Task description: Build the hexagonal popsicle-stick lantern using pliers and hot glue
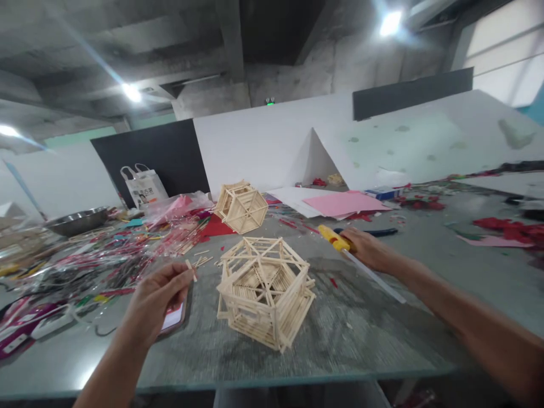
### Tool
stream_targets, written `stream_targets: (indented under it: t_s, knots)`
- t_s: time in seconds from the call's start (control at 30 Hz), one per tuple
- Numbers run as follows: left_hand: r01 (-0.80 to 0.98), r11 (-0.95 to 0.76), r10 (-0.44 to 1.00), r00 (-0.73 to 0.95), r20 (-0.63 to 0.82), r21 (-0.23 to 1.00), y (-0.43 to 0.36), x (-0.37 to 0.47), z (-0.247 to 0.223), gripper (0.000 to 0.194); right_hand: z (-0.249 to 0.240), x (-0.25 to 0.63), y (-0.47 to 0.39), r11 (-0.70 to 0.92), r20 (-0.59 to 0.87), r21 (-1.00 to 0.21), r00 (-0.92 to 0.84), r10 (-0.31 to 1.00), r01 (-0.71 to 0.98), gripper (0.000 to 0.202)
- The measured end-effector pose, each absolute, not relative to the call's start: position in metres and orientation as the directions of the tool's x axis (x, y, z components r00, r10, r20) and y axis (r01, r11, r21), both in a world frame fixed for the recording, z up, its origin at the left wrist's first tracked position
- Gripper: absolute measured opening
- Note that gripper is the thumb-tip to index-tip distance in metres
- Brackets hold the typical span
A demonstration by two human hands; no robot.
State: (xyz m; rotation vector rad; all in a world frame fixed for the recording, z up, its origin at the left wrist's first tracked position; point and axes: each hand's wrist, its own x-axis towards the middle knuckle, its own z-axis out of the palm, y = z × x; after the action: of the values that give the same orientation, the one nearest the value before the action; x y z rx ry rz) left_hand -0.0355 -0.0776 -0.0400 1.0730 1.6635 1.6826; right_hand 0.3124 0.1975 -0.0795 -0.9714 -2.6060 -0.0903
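My left hand (164,294) pinches a short wooden stick (191,270) between thumb and fingers, above a phone (173,318) lying on the table. Wrapped round the handle of a yellow hot glue gun (335,238) is my right hand (363,247); a clear glue stick (376,276) sticks out from the gun's rear toward me. Between both hands stands a six-sided frame of wooden sticks (267,292), with spokes across its top and slatted lower parts. Neither hand touches it. Behind it rests a second six-sided stick frame (242,207), tilted on its side.
Loose sticks (202,259) lie left of the near frame. Plastic wrappers and craft scraps (123,249) crowd the left, near a metal bowl (79,220). Pink paper (346,203) and red scraps (505,229) lie farther back and right. The glass table's front edge (272,381) is close.
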Motion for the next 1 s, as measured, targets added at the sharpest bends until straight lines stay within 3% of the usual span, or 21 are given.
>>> stream_targets:
  t_s: [0.3, 0.57, 0.7, 0.87, 1.0]
  knots:
    - [0.065, -0.068, 0.863, -0.497, 0.091, 0.996, -0.071, -0.036, -0.046, 0.033, -0.082, 0.298, 0.199, 0.767, 0.514, -0.077, -0.634, 0.578, 0.637, 0.030]
    - [0.070, -0.136, 0.867, -0.474, 0.153, 0.988, -0.058, -0.040, -0.039, 0.031, -0.021, 0.257, 0.186, 0.816, 0.544, -0.047, -0.671, 0.504, 0.576, 0.029]
    - [0.112, -0.098, 0.874, -0.466, 0.139, 0.989, -0.056, -0.039, -0.038, 0.033, -0.036, 0.252, 0.185, 0.807, 0.611, -0.101, -0.604, 0.512, 0.581, 0.028]
    - [0.182, -0.053, 0.882, -0.452, 0.132, 0.982, -0.046, -0.044, -0.028, 0.033, -0.066, 0.259, 0.195, 0.850, 0.631, -0.033, -0.649, 0.426, 0.526, 0.028]
    - [0.251, -0.032, 0.900, -0.414, 0.137, 0.967, -0.028, -0.038, -0.016, 0.033, -0.062, 0.260, 0.184, 0.877, 0.660, -0.040, -0.646, 0.382, 0.479, 0.032]
